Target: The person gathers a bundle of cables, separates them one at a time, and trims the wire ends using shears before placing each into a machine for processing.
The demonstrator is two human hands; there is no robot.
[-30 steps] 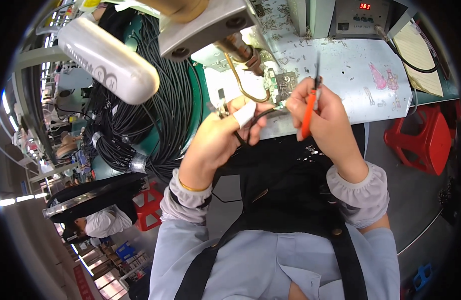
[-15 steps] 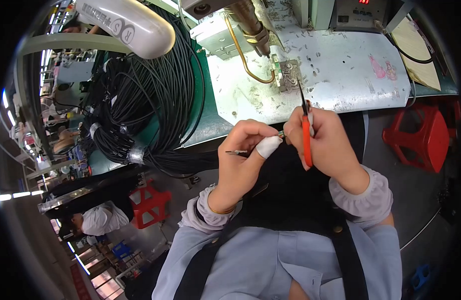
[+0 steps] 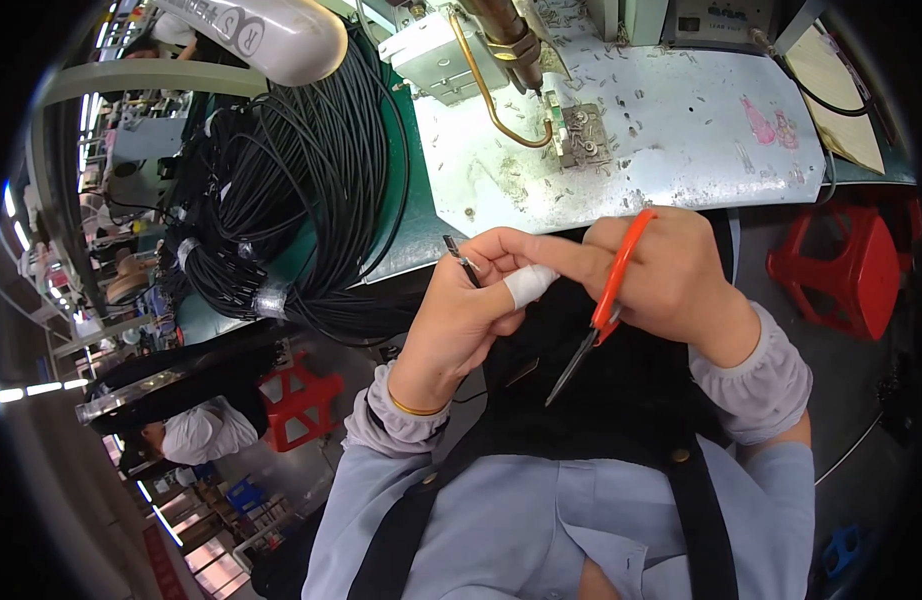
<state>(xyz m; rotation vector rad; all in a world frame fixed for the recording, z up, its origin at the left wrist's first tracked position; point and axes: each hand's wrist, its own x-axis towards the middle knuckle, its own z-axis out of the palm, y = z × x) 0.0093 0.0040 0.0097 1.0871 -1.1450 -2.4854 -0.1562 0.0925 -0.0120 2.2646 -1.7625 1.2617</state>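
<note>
My left hand [image 3: 471, 295] is closed around a thin black cable [image 3: 468, 272], whose end with a small metallic tip pokes up beside the base of the forefinger. White wrapping [image 3: 529, 285] covers the left thumb. My right hand [image 3: 661, 275] grips red-handled scissors [image 3: 621, 265], with the dark blades pointing down and to the left over my apron. The left forefinger reaches to the right hand's fingertips, and the two hands meet there. Whatever sits between those fingertips is hidden.
Ahead lies a pale metal worktop [image 3: 681, 150] strewn with small scraps, carrying a press-like machine [image 3: 511, 50] with a small fixture [image 3: 581, 135]. Bundled black cables [image 3: 281, 200] lie at the left. A red stool [image 3: 851, 270] stands at the right. Another person [image 3: 211, 435] sits lower left.
The scissors have swung from pointing up and away to pointing down and left. The left forefinger has stretched toward the right hand, and the cable end in the left hand has tilted upward.
</note>
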